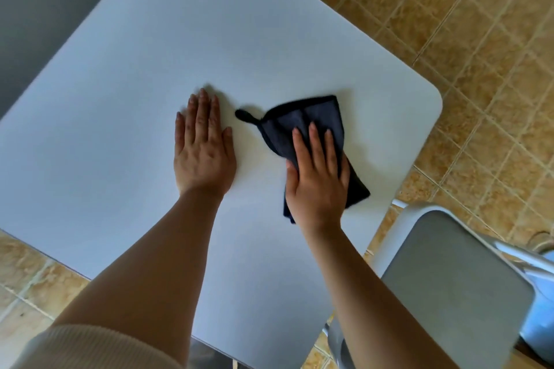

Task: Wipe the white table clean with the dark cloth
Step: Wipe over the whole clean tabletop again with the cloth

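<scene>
The white table [180,39] fills most of the view, its rounded corner at the right. A dark navy cloth [302,120] with a small hanging loop on its left lies on the table right of centre. My right hand [317,177] presses flat on the cloth, fingers spread over it, covering its lower half. Left of the cloth, my left hand [204,150] rests palm down on the bare table surface with fingers together, holding nothing.
A grey chair seat [449,287] with a white frame stands at the table's lower right edge. Tan tiled floor [464,39] surrounds the table. A grey surface [39,9] lies beyond the table's upper left edge.
</scene>
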